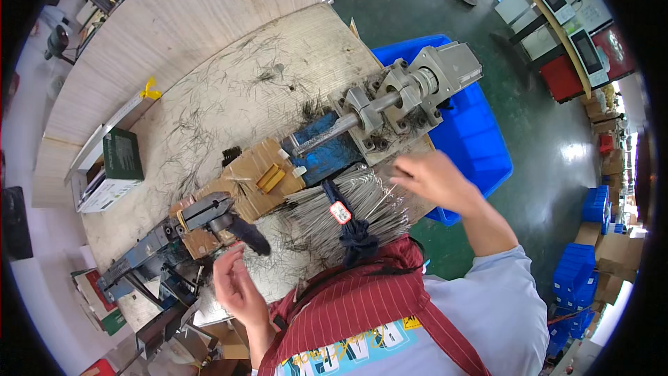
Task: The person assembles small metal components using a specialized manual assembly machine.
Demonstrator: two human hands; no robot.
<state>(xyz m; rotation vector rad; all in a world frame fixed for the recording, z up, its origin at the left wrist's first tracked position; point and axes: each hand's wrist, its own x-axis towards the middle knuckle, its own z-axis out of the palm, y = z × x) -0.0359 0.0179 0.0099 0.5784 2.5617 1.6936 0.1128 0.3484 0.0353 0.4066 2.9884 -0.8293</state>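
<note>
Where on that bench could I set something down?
The widest open patch lies between the wooden panel and the metal machine, though dark scraps litter it. It's crowded toward the red apron: metal wires, cardboard and the black handle.

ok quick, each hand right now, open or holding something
Left hand: loosely open, nothing seen in it, near the dark handle.
Right hand: fingers curled, beside the thin metal rods; cannot tell if it holds anything.
</note>
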